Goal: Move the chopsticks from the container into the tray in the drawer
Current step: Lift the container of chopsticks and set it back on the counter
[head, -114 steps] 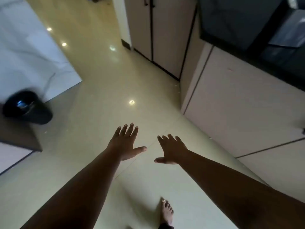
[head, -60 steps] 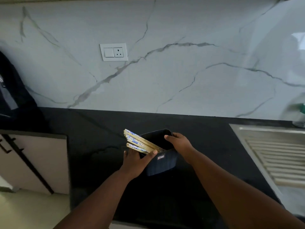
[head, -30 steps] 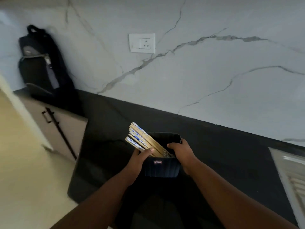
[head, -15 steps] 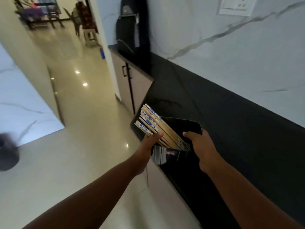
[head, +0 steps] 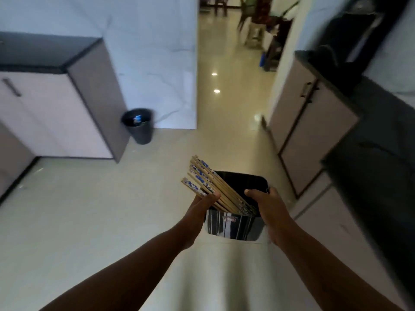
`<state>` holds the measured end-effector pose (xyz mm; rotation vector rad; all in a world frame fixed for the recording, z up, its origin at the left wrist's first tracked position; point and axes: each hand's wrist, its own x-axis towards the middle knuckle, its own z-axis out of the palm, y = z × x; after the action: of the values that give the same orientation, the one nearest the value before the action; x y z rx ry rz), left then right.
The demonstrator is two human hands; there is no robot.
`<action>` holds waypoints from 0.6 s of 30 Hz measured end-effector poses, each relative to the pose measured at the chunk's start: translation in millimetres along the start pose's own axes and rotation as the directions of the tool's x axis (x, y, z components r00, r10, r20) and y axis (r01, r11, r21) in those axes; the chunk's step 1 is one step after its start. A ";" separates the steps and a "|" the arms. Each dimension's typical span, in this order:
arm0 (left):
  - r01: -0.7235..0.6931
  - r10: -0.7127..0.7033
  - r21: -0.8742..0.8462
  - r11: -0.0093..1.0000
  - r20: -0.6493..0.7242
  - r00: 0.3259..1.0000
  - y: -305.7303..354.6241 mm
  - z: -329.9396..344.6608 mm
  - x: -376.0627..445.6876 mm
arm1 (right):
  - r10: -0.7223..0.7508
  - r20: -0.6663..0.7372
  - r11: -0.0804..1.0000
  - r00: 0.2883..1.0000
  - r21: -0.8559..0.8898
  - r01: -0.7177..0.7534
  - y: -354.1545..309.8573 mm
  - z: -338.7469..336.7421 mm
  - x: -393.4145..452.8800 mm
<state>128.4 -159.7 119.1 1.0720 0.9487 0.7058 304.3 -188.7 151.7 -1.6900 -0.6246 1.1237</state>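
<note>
A black ribbed container [head: 234, 225] is held in the air over the floor, between both hands. Several wooden chopsticks [head: 208, 184] with blue-and-white patterned tops lean out of it toward the upper left. My left hand [head: 198, 212] grips the container's left side, thumb against the chopstick bundle. My right hand [head: 268, 209] grips the right rim, thumb over the edge. No drawer or tray is in view.
A black waste bin [head: 138, 125] stands on the cream floor by a white cabinet [head: 51, 113] at left. A black-topped counter [head: 377, 140] with cabinet doors runs along the right. A hallway with chairs [head: 258, 21] opens straight ahead.
The container has come off the black counter and is now carried over the floor. The view has swung left, away from the marble wall, toward the opposite cabinet and the bin.
</note>
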 end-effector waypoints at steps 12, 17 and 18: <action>-0.041 -0.070 -0.161 0.986 -0.625 0.777 -39.2 -272.7 -227.1 | 0.130 0.650 0.937 0.748 -0.328 0.122 66.4 339.2 -113.0; -0.105 -0.105 -0.205 0.973 -0.799 0.592 -57.8 -329.5 -306.9 | 0.249 0.792 0.861 0.558 -0.444 0.246 91.5 444.0 -166.9; -0.121 -0.111 -0.213 0.970 -0.822 0.559 -59.9 -337.6 -319.1 | 0.274 0.809 0.844 0.520 -0.462 0.274 93.9 461.8 -176.0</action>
<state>-312.6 -315.8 96.0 0.4579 1.6172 1.3659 -194.3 -164.5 89.6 -1.4453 -1.7322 1.9415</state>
